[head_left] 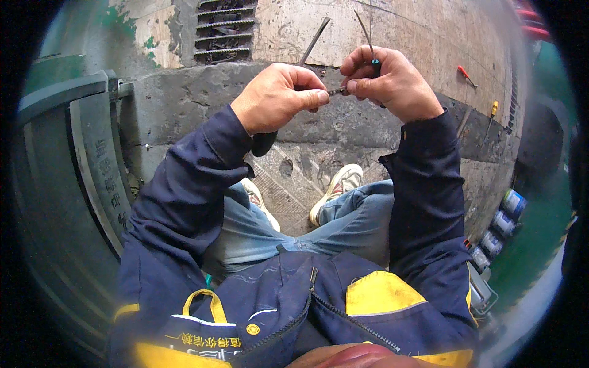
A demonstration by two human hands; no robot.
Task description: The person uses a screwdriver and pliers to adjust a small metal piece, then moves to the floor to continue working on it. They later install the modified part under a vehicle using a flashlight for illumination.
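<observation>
In front of my knees both hands are raised close together, and a short dark metal piece (pixel 337 91) spans between their fingertips. My left hand (pixel 277 98) is closed, thumb and finger pinching its left end. Also in this fist is a tool with a flat grey metal shaft (pixel 315 40) pointing up and a dark handle (pixel 264 143) showing below the wrist; its exact kind is unclear. My right hand (pixel 388 83) is closed on the piece's other end. A dark handle with a teal end (pixel 375 64) sits in its curled fingers, with a thin shaft (pixel 364 29) rising above.
A red-handled tool (pixel 466 75) and a yellow-handled screwdriver (pixel 492 114) lie to the right. Several cans (pixel 503 223) stand in a row at the lower right. A grey metal housing (pixel 92 159) rises on the left. A slotted floor grate (pixel 225 29) lies ahead.
</observation>
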